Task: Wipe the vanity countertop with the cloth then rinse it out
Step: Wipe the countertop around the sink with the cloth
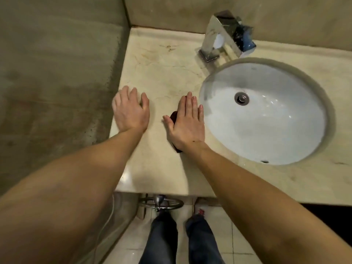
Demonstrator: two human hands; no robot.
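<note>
A beige marble vanity countertop (163, 73) runs from the left wall to a round white sink (266, 126). My right hand (187, 122) lies flat, fingers together, pressing a dark red cloth (173, 116) onto the counter just left of the sink; only the cloth's edges show under the palm. My left hand (131, 109) rests flat and empty on the counter near its left edge, fingers slightly spread.
A square chrome faucet (224, 35) stands behind the sink at the back wall. A drain plug (242, 98) sits in the basin. A tiled wall (57, 73) borders the counter's left side. Below the front edge are a metal ring (162, 203) and my legs on the tiled floor.
</note>
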